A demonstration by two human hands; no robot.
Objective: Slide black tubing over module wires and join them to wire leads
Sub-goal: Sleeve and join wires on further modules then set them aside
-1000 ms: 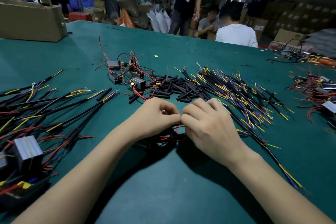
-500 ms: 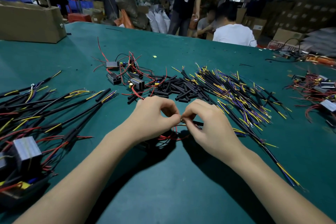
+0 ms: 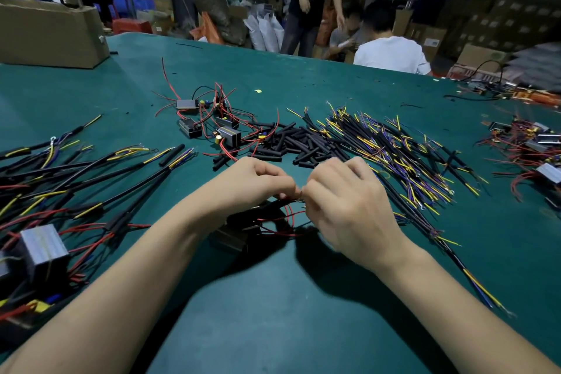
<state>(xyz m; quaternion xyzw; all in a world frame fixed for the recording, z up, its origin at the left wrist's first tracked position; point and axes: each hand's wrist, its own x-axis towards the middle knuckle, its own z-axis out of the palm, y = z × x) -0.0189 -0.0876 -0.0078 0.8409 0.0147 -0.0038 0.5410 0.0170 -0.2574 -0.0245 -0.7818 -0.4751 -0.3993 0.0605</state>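
Between both hands, just above the green table [image 3: 273, 313], sits the joint in work: left hand [image 3: 252, 182] and right hand [image 3: 343, 206] meet fingertip to fingertip, each with curled fingers pinching the thin ends of the red module wires [image 3: 288, 215] near the same spot. Probably held so close together to keep the bare ends aligned while joining them to a wire lead; cannot tell whether a piece of tubing is already on the wire, because the fingers hide that place. Below the hands lies the dark module [image 3: 233, 237], in shadow, its red wires looping up from it to the pinch, so the module stays on the table as an anchor and only the wire ends are lifted. Long axis of the held wire end seems to run left to right, from one pinch to the other, about parallel to the near table edge; the exact pointing is hidden. Just beyond the hands, within easy reach, lies the heap of short black tubing pieces [image 3: 291, 146], mostly lying in mixed directions. Right of it spreads the pile of wire leads [image 3: 394, 155] with yellow and purple ends, fanning away to the far right. Far left holds the finished assemblies [image 3: 91, 185], their black sleeves pointing toward the centre, set apart from raw parts. More spare modules [image 3: 209, 124] wait behind the tubing.
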